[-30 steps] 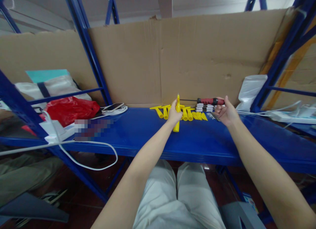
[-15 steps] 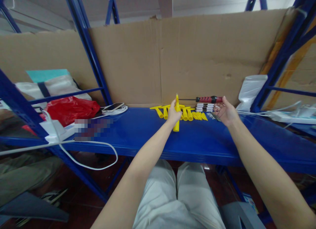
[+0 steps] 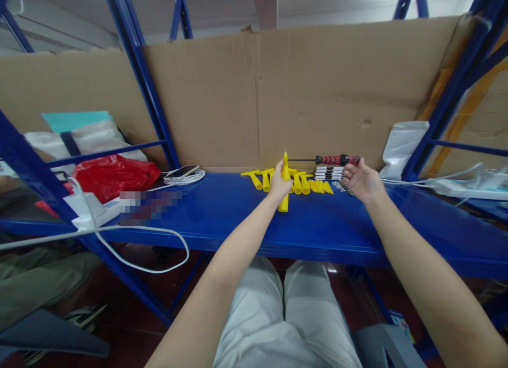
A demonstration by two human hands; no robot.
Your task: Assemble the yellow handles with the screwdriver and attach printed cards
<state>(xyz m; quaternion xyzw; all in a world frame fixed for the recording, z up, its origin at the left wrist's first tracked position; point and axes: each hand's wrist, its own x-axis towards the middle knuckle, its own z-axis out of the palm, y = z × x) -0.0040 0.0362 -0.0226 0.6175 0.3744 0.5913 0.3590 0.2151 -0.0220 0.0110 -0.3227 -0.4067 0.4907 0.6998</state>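
My left hand (image 3: 281, 183) is wrapped round a yellow plastic handle (image 3: 283, 203), held upright above the blue shelf. In my right hand (image 3: 363, 180) is the butt end of a screwdriver (image 3: 337, 160) with a red and black grip, pinched by the fingertips. Its dark shaft lies level and points left, the tip meeting the side of the yellow handle near its top. Behind my left hand lie several more yellow handles (image 3: 305, 185). Beside them are small yellow pointed pieces (image 3: 320, 186), a stack of white and black pieces (image 3: 328, 173) and small metal screws (image 3: 339, 186).
A cardboard sheet (image 3: 317, 88) stands along the back between blue posts. On the left are a phone (image 3: 181, 171), coiled white cable (image 3: 194, 176), a red plastic bag (image 3: 115, 176) and a power strip (image 3: 93, 212). At the right stands a white bag (image 3: 404, 148). Another person's leg shows at lower left.
My right hand's fingers have shifted slightly on the end of the screwdriver, whose grip appears turned a little. My left hand and the yellow handle stay in place.
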